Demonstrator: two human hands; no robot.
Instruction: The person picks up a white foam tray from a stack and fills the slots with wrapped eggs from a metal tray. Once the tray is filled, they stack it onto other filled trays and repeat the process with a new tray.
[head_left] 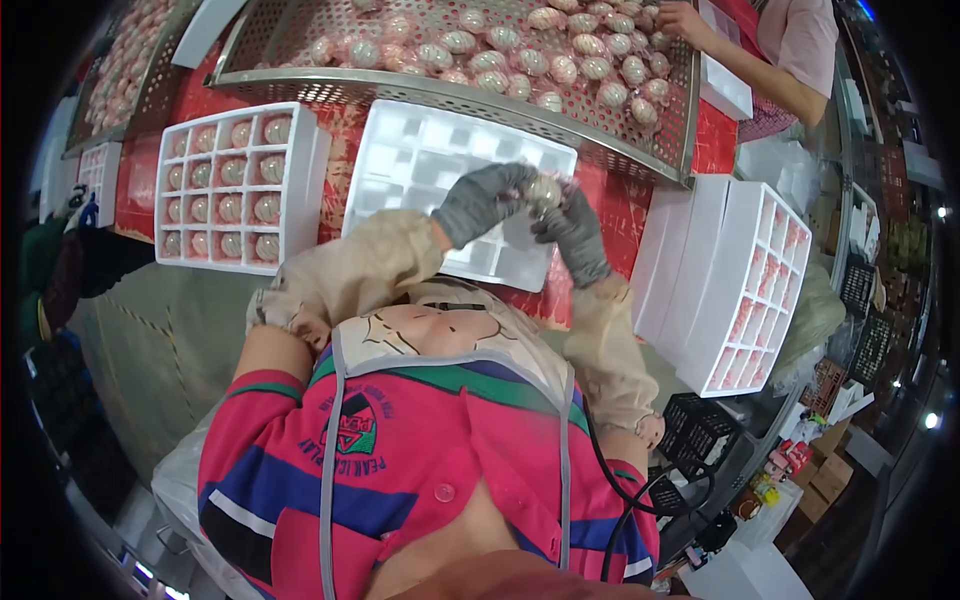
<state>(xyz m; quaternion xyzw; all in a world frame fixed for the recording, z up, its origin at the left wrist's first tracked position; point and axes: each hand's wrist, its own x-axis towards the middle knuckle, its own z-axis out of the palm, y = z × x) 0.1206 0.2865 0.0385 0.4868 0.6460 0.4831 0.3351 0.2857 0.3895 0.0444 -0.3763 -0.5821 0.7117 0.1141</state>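
Note:
My left hand (pixel 484 206), in a grey glove, reaches in from the left and pinches the side of a pale striped ball (pixel 543 193) in clear plastic wrap. The ball's other side is in the fingers of my right hand (pixel 576 236), which wears a grey glove too. Some of the fingertips are blurred. Both hands are above a white foam tray (pixel 375 150) divided into square compartments. Behind it, a perforated metal bin (pixel 480 98) holds many wrapped striped balls (pixel 533 63), with pinkish wrapping around them.
To the left stands a foam tray (pixel 162 200) filled with wrapped balls. On the right, stacked foam trays (pixel 690 260) stand tilted beside the red table (pixel 612 200). Another person's hand (pixel 684 22) reaches into the bin at the top right. Black crates (pixel 695 430) stand lower right.

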